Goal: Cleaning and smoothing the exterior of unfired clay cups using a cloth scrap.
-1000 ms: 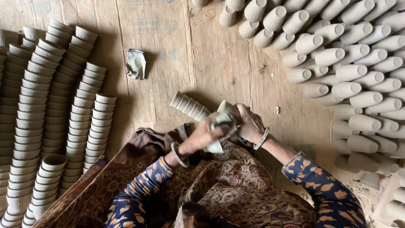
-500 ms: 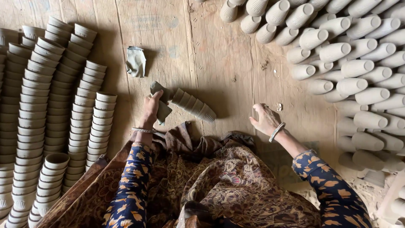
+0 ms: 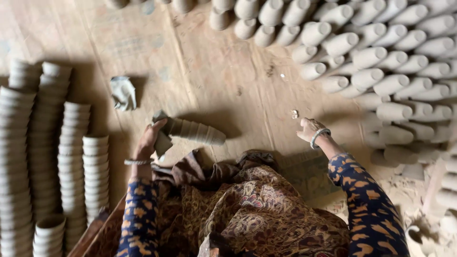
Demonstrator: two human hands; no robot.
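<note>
On a dusty wooden floor (image 3: pixel 228 90), seen from above, a person sits with a brown patterned cloth (image 3: pixel 247 209) over the lap and both arms, in dark blue sleeves with orange print, stretched forward.

Nearest the lap, a short stack of nested clay cups (image 3: pixel 195 131) lies on its side on the floor, its open end pointing toward the left. The cups are grey-brown, and each one holds the next; nothing else shows inside them. The left hand (image 3: pixel 148 139), with a metal bangle at the wrist, rests at that open end. Its fingers (image 3: pixel 159 124) curl over the rim of the end cup and also press a small grey rag (image 3: pixel 163 143) against it, so the hand is grasping both. The right hand (image 3: pixel 308 129), wearing a light bangle, is well apart from the stack, off to the right. Its fingers are loosely curled and hold nothing. A tiny pale clay crumb (image 3: pixel 294 114) lies on the floor just beside it.

A little farther out, a second crumpled grey rag (image 3: pixel 124 93) lies alone on the floor to the left.

Along the floor's left edge stand long rows of nested cups (image 3: pixel 71 157), packed side by side and partly in shadow. Across the far right corner and down the right edge, many single pale cups (image 3: pixel 381 57) lie on their sides in close rows, touching one another.
</note>
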